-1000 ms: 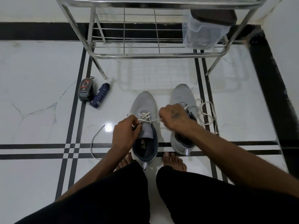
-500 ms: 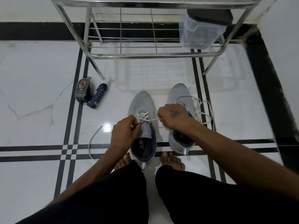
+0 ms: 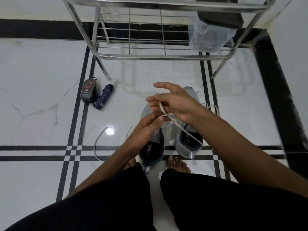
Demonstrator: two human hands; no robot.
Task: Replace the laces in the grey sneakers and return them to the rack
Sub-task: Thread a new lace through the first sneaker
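Two grey sneakers stand side by side on the white floor before my feet: the left sneaker point(image 3: 152, 147) and the right sneaker point(image 3: 189, 139), heels toward me. My left hand point(image 3: 146, 125) pinches a white lace point(image 3: 183, 129) above the left sneaker's throat. My right hand point(image 3: 173, 100) is raised over the sneakers with its fingers spread, the lace running across them and trailing down over the right sneaker. More white lace point(image 3: 211, 107) lies looped beside the right sneaker. The steel rack point(image 3: 150, 55) stands just beyond.
A grey lace point(image 3: 96, 147) lies curved on the floor to the left. A dark polish case point(image 3: 88, 93) and a dark blue bottle point(image 3: 103, 96) lie by the rack's left leg. A clear plastic box with a dark lid point(image 3: 210, 34) sits on the rack. A wall rises at right.
My right hand has lifted up and forward from beside the left sneaker, its fingers spreading with the lace drawn up across them. My left hand has risen slightly, still pinching the lace.
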